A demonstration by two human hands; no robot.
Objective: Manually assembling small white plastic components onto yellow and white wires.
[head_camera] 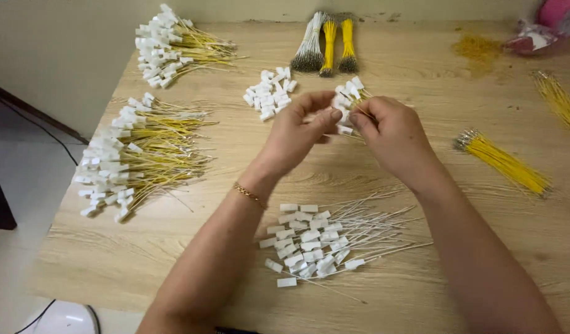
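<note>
We see both hands raised a little above the middle of the wooden table [421,68], and they meet at one small bunch of white connectors with yellow wires [347,102]. The left hand [297,127] is closed in a pinch: its thumb and fingers press on the left side of the bunch, near one white plug. The right hand [393,133] is also closed around the bunch, and it grips the wires from the right side, so the white plugs stand out above its fingers. On the left wrist we see a thin gold bracelet [249,195].

Just behind the hands, on the table, lies a small heap of loose white plugs [269,93]. Further back there are three tied bundles of wire [328,43], one grey and two yellow. Near the forearms, at the front, lies a pile of white plugs with white wires [325,241]. On the left side of the table we see two big piles of finished yellow pieces, one near [133,154] and one far [170,43]. On the right lie a bundle of yellow wires [505,162] and, near the edge, some loose yellow wires [560,99]. A pink object [554,18] is in the far right corner, and we cannot tell what it is.
</note>
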